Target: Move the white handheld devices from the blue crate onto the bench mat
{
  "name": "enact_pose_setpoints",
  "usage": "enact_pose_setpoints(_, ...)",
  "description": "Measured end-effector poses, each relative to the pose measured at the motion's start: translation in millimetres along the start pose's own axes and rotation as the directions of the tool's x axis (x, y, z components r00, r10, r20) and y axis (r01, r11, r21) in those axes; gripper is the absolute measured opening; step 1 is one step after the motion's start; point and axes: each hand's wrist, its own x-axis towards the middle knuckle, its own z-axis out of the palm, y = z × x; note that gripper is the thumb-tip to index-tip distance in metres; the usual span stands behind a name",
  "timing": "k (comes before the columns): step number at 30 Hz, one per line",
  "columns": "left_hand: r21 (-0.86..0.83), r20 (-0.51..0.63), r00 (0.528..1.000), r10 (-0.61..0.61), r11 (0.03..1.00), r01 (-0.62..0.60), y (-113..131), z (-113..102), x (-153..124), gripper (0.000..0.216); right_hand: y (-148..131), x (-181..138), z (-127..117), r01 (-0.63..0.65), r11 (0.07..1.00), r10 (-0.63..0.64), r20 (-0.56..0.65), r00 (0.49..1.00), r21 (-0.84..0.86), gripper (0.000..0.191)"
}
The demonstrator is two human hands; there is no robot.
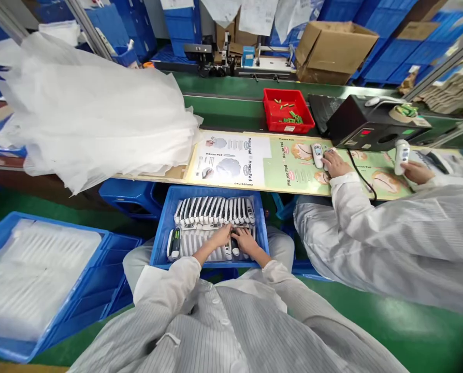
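My left hand [220,235] and right hand [246,241] sat half-curled on white handheld gadgets [216,210] in a blue crate [208,189] — grip unclear, honestly.

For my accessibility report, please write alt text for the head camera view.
A person's left hand and right hand rest on rows of white handheld devices in a blue plastic crate. To the right, a co-worker holds similar devices over printed mouse pad sheets.

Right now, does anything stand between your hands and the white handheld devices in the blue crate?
Nothing visible does: the left hand and right hand are down on the white handheld devices, inside the rim of the blue crate.
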Motion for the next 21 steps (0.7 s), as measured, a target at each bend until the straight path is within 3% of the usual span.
enact_pose_setpoints(4, 0.201, 0.066, 0.997, -0.050, 0.979, 0.035, -22.0, 35.7, -27.4, 0.069, 4.6, 13.7, -8.8, 0.190, 0.972, -0.188, 0.030, 0.982, -0.135, 0.049)
enact_pose_setpoints(7, 0.365, 0.141, 0.990, -0.009, 0.930, -0.044, -32.8, 43.7, -36.3, 0.089, 7.9, 16.8, -20.5, 0.354, 0.926, -0.340, 0.115, 0.933, -0.132, 0.038)
enact_pose_setpoints(9, 0.405, 0.138, 0.990, 0.034, 0.910, -0.088, -37.4, 43.8, -35.8, 0.088, 11.1, 10.8, -27.8, 0.354, 0.932, -0.346, 0.103, 0.933, -0.076, 0.035)
enact_pose_setpoints(11, 0.418, 0.112, 0.989, 0.100, 0.898, -0.138, -38.7, 41.7, -32.4, 0.076, 12.0, -1.9, -33.1, 0.242, 0.970, -0.242, 0.015, 0.970, 0.036, 0.032)
enact_pose_setpoints(13, 0.386, 0.113, 0.986, 0.123, 0.909, -0.158, -36.4, 39.2, -29.1, 0.066, 7.0, -18.7, -35.8, 0.044, 0.973, -0.019, -0.112, 0.994, 0.228, 0.036)
enact_pose_setpoints(14, 0.344, 0.125, 0.987, 0.102, 0.928, -0.140, -34.2, 38.1, -28.3, 0.063, 2.0, -27.8, -36.2, -0.057, 0.936, 0.126, -0.179, 0.976, 0.348, 0.042)
enact_pose_setpoints(16, 0.258, 0.148, 0.989, 0.030, 0.964, -0.068, -29.0, 36.4, -28.8, 0.053, -12.1, -45.2, -35.6, -0.188, 0.797, 0.419, -0.301, 0.857, 0.574, 0.050)
enact_pose_setpoints(18, 0.174, 0.118, 0.992, -0.044, 0.984, 0.023, -23.9, 34.8, -32.0, 0.044, -29.2, -60.8, -33.7, -0.194, 0.657, 0.609, -0.361, 0.706, 0.729, 0.049)
enact_pose_setpoints(19, 0.112, 0.060, 0.995, -0.083, 0.991, 0.076, -21.5, 33.7, -34.3, 0.042, -37.8, -67.7, -32.5, -0.178, 0.600, 0.657, -0.353, 0.666, 0.780, 0.046)
enact_pose_setpoints(21, -0.108, -0.089, 0.979, -0.184, 0.979, 0.174, -16.4, 29.6, -39.7, 0.043, -54.3, -79.1, -30.1, -0.166, 0.481, 0.698, -0.262, 0.667, 0.861, 0.048)
